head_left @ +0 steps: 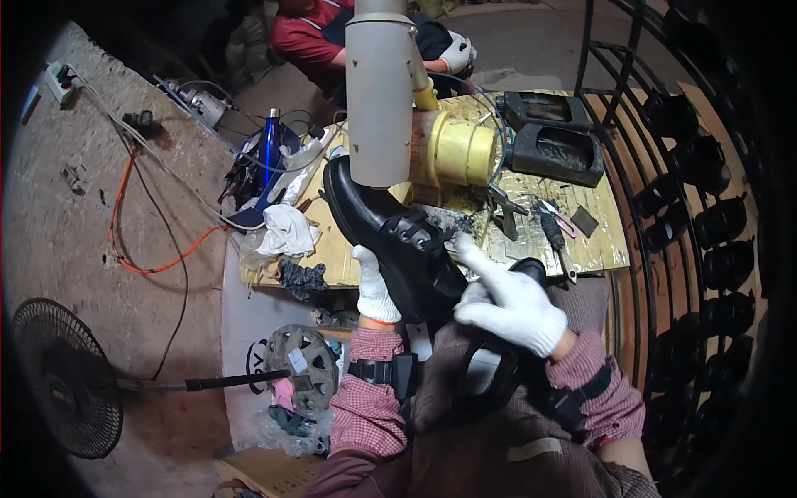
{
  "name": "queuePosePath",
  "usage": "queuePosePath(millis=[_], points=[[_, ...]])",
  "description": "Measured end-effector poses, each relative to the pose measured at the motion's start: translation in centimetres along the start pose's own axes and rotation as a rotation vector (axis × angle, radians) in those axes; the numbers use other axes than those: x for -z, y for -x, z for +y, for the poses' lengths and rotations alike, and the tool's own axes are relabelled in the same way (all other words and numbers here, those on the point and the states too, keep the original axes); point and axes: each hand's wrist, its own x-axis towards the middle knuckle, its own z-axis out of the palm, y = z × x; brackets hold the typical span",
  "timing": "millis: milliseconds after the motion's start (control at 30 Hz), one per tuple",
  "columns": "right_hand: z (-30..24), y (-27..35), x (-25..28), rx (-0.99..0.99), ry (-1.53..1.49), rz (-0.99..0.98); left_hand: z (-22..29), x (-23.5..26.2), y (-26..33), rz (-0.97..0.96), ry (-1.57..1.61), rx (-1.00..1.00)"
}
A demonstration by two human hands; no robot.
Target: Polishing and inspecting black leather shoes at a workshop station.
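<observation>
A black leather lace-up shoe (419,278) is tilted in front of me, its toe up beside a hanging grey pipe (378,100). My left hand (375,286), in a white knitted glove, grips its side, with the thumb showing at the edge and the other fingers hidden behind the shoe. My right hand (515,311), gloved likewise, is at the shoe's collar, just right of the laces. Its index finger stretches toward the laces and the fingers are apart, with nothing seen between them. On my lap lies a second black shoe (490,373), partly covered by my right hand and arm.
On the wooden table (610,249) are a yellow cylindrical fixture (465,148), black cut-open containers (554,153), hand tools (560,236) and a white cloth (288,231). A fan (66,378) stands left, a shoe rack (656,207) right. Another person (311,37) sits beyond the table.
</observation>
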Motion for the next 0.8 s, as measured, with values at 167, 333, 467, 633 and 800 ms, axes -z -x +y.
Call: queuePosePath(millis=[167,333,467,633,800], points=[[4.3,5.5,-0.2,0.0,-0.331,0.308,1.2,-1.5,-0.5,0.333,-0.056,0.028],[5.7,9.6,0.0,-0.114,-0.317,0.442,1.8,-1.7,0.1,0.424,0.046,-0.025],[4.4,9.6,-0.6,-0.09,-0.327,0.441,1.8,-2.7,2.0,0.348,0.208,-0.084],[2.1,5.6,-3.8,0.251,0.292,0.481,-0.7,-6.5,6.2,0.456,0.196,0.037],[0.7,0.1,-4.5,0.282,0.262,0.238,-2.2,-8.0,9.0,0.466,0.237,0.082]])
